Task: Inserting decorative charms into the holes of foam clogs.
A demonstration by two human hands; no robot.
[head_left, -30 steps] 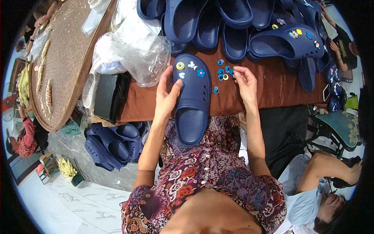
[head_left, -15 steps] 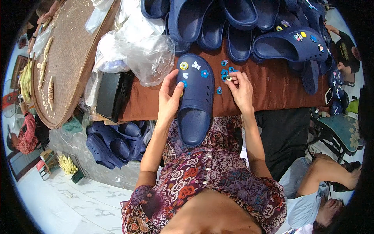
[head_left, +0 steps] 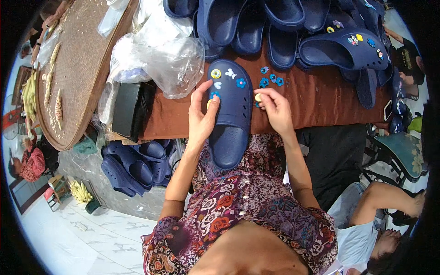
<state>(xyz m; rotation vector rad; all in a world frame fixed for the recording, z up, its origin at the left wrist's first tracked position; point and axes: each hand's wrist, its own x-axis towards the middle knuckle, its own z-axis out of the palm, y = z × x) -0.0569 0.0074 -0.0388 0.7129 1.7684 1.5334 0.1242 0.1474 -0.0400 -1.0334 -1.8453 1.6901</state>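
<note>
**Navy clog held at table edge; yellow charm pinched beside it**

Obs. 1. A navy clog point(head_left: 230, 114) lies toe-up on the brown tabletop point(head_left: 316, 105), its heel end hanging over the near edge above the person's patterned lap. Its upper already carries several charms: a yellow ring, a white butterfly, a white heart and a blue flower, all near the toe.

Obs. 2. Left hand point(head_left: 200, 117) lies against the clog's left side. Fingers are loosely spread, pointing up along the shoe; the thumb tip rests on the upper. A small yellow piece shows just by the thumb; I cannot tell if it is gripped or already seated.

Obs. 3. Right hand point(head_left: 276, 110) sits at the clog's right edge, touching or just off it. Thumb and forefinger are pressed together on a small pale-yellow charm point(head_left: 258, 97); the other fingers curl under. The charm is just beside the clog's right rim, not on it.

Obs. 4. Loose blue flower charms point(head_left: 270, 79) lie on the tabletop just above the right hand. More navy clogs point(head_left: 284, 27) are heaped at the far side. Crumpled clear plastic bags point(head_left: 165, 59) lie left of the clog, near the left fingertips.
</note>
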